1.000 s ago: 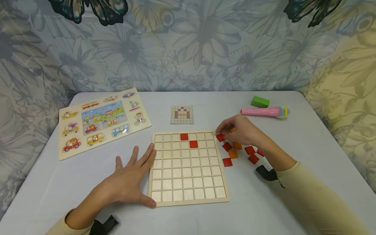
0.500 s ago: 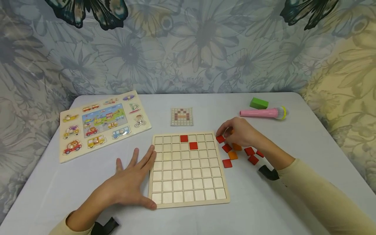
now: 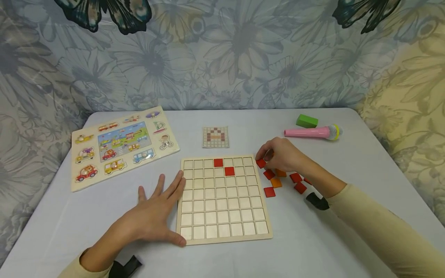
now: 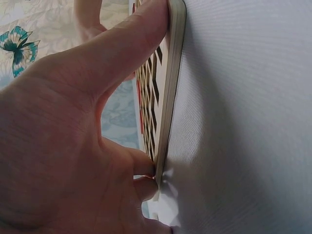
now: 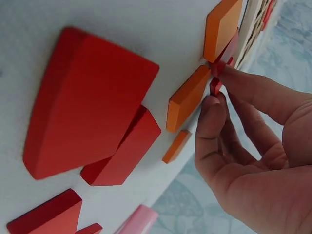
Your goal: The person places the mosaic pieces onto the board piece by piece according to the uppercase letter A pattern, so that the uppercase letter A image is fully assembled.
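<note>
A pale wooden grid board [image 3: 224, 240] lies on the table, with one red tile [image 3: 218, 162] in its top row and a second red tile [image 3: 229, 171] in the row below. My left hand [image 3: 149, 216] has its fingers spread along the board's left edge, the thumb at its near left corner. Off the board's top right corner, my right hand [image 3: 285, 154] pinches a small red tile [image 5: 215, 87] between thumb and fingertips. Loose red tiles [image 3: 269, 192] and orange tiles [image 3: 276, 182] lie around and below that hand, which partly hides some.
A small pattern card [image 3: 215, 137] lies behind the board. To the left is a vehicle picture puzzle [image 3: 123, 141]. A pink toy microphone [image 3: 309, 133] and a green block [image 3: 307, 121] are at the back right.
Both hands stay in nearly the same places. A bit of orange that showed by the right fingers is now hidden. The head view has shifted slightly.
</note>
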{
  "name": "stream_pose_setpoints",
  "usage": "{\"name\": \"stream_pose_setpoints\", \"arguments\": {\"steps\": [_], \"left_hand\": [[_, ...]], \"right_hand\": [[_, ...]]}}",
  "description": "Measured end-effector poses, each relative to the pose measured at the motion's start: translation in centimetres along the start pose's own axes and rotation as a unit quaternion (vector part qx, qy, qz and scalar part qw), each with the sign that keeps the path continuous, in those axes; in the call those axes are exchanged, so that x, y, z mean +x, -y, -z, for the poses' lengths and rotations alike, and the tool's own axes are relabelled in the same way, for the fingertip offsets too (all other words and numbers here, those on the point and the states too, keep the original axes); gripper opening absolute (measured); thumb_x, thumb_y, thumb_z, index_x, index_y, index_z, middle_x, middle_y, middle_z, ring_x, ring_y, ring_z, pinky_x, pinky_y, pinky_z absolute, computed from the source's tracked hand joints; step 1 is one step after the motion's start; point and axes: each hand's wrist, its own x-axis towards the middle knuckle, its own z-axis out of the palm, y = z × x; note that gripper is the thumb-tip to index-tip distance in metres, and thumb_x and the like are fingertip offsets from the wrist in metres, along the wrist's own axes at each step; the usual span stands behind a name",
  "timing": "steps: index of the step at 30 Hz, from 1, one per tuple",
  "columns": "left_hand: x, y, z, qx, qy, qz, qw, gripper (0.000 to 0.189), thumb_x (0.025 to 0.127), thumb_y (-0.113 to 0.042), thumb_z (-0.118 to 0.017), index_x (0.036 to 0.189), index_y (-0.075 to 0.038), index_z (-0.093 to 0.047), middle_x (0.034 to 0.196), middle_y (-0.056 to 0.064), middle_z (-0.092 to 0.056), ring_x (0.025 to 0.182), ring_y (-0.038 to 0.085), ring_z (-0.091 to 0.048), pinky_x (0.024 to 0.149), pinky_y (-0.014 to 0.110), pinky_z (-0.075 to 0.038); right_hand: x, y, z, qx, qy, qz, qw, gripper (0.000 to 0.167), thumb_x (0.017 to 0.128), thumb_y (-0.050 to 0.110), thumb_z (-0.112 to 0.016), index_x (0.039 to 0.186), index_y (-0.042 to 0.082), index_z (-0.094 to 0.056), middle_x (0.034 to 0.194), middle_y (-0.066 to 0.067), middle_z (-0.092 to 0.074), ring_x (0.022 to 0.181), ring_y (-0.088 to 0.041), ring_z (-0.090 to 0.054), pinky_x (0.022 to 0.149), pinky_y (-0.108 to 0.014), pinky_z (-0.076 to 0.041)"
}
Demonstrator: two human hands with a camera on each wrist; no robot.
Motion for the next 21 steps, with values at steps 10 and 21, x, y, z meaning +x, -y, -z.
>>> {"name": "stream_pose_setpoints", "arguments": {"steps": [10, 21], "left_hand": [[0.04, 0.09, -0.17, 0.007, -0.003, -0.004, 1.0, 0.151, 0.057, -0.078, -0.087, 0.169, -0.012, -0.01, 0.177, 0.0, 0.008, 0.157, 0.055, 0.005, 0.096, 0.095, 0.002], [-0.04, 0.03, -0.09, 0.0, -0.001, -0.003, 1.0, 0.151, 0.057, -0.077, -0.087, 0.169, -0.013, -0.008, 0.177, -0.001, 0.01, 0.158, 0.053, 0.006, 0.097, 0.095, 0.004]], "right_hand": [[-0.19, -0.35, -0.11, -0.003, -0.003, 0.0, 1.0, 0.021, 0.086, 0.002, -0.078, 0.104, 0.012, -0.081, 0.098, -0.008, -0.069, 0.094, -0.025, -0.059, 0.083, -0.037, -0.053], [-0.77, -0.72, 0.19, 0.002, -0.02, 0.021, 0.9996, 0.023, 0.086, 0.004, -0.08, 0.108, 0.012, -0.08, 0.108, -0.008, -0.074, 0.097, -0.026, -0.063, 0.089, -0.042, -0.055]]}}
